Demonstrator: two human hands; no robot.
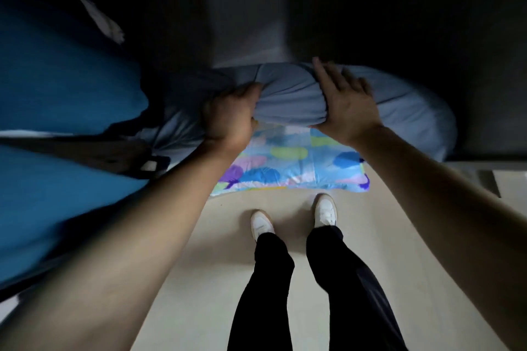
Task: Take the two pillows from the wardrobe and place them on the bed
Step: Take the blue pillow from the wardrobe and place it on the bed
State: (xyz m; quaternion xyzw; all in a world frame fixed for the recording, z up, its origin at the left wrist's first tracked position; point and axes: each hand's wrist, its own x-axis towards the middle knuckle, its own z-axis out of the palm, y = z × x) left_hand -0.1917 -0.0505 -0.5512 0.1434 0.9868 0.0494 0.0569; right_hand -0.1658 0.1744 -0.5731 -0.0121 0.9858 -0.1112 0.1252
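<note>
Both hands' grip on grey pillow [288, 97], above colourful bedding [296, 162], blue fabric [57, 88] left.

Both hands grip a grey-blue pillow [288, 97]: the left hand [228, 117] is fisted into its fabric, the right hand [345, 102] lies flat across it. A patterned cloth [291, 162] lies beneath. White shoes [325, 209] stand on pale floor [199, 279].

I see: pillow [288, 100], matt grey creased cloth; patterned sheet [296, 162], faintly shiny fabric; floor [216, 236], smooth pale wood.
</note>
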